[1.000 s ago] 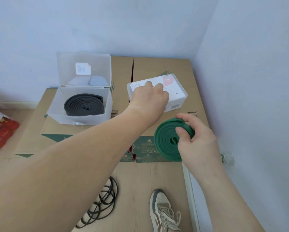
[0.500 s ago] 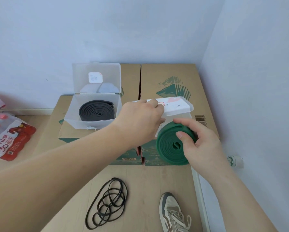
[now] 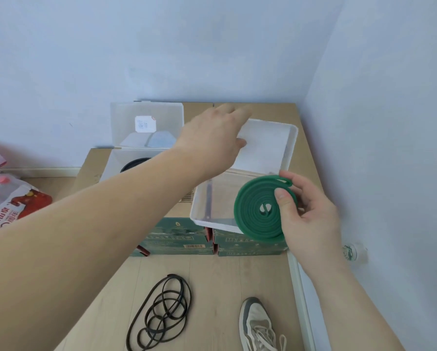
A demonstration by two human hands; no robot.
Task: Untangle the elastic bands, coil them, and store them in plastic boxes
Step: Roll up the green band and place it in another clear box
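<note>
Cardboard cartons (image 3: 305,148) spread beneath both hands. On them, just left of the right hand (image 3: 310,216), stands a clear plastic box (image 3: 199,215). The left hand (image 3: 212,138) pinches its raised lid (image 3: 265,145), thumb on the inner face, fingers blurred behind the far edge. Beyond the left forearm, a second open box (image 3: 114,162) holds a dark coiled band (image 3: 133,163). The right hand grips the green coiled band (image 3: 256,211) on edge over the first box's near corner. A tangled black band (image 3: 161,315) lies on the floor below the hands.
</note>
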